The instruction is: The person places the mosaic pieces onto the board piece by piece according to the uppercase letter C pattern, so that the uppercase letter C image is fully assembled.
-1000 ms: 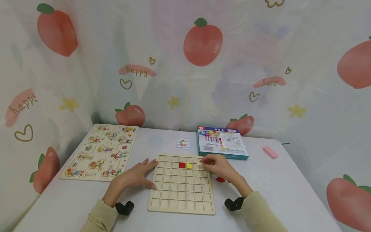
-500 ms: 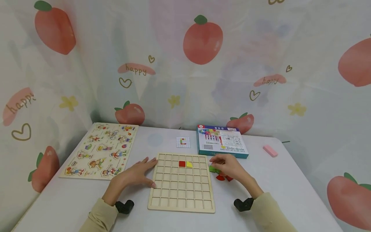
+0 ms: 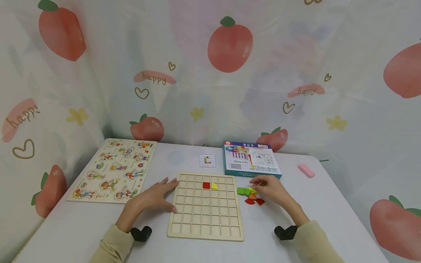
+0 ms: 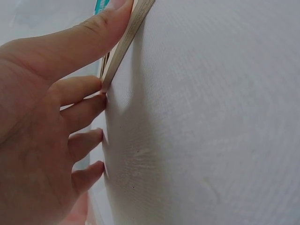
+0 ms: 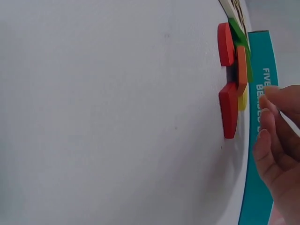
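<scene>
Both left hand (image 3: 154,198) and right hand (image 3: 269,188) had empty, relaxed grip, but the latter's careless brush could scatter pieces (image 3: 252,196) crowded between board (image 3: 210,219) and surface's (image 3: 329,219) right edge.

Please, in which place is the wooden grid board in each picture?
Head: the wooden grid board lies low, near the centre.
Left wrist: its edge slants down from the top, left of centre.
Right wrist: only a small part, at the top, right of centre.
Shared landmark: the teal-sided box.
</scene>
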A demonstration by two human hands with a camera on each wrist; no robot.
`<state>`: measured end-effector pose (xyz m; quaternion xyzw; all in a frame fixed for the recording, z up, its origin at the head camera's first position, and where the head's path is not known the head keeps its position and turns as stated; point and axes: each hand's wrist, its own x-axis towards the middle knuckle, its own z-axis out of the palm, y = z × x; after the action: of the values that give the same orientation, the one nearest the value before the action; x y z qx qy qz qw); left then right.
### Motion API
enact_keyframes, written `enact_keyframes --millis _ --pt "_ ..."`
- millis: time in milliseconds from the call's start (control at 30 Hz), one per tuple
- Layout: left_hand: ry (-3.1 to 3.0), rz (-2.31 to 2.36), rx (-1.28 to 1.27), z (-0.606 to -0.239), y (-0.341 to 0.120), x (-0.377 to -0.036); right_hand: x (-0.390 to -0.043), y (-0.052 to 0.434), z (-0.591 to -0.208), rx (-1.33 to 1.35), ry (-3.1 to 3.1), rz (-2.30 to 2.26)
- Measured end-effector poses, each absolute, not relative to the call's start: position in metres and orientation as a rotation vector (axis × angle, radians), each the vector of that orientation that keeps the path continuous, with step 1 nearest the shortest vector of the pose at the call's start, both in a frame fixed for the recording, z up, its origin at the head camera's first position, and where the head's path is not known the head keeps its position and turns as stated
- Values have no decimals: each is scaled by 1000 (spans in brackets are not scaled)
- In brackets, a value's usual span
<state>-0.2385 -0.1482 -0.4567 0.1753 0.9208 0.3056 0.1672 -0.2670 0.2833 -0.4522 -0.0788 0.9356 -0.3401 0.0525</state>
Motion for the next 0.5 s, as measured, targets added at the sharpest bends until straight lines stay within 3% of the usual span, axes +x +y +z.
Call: enact_keyframes --millis 500 --pt "2626 851 494 -456 -147 -239 -266 283 -461 -178 2813 -960"
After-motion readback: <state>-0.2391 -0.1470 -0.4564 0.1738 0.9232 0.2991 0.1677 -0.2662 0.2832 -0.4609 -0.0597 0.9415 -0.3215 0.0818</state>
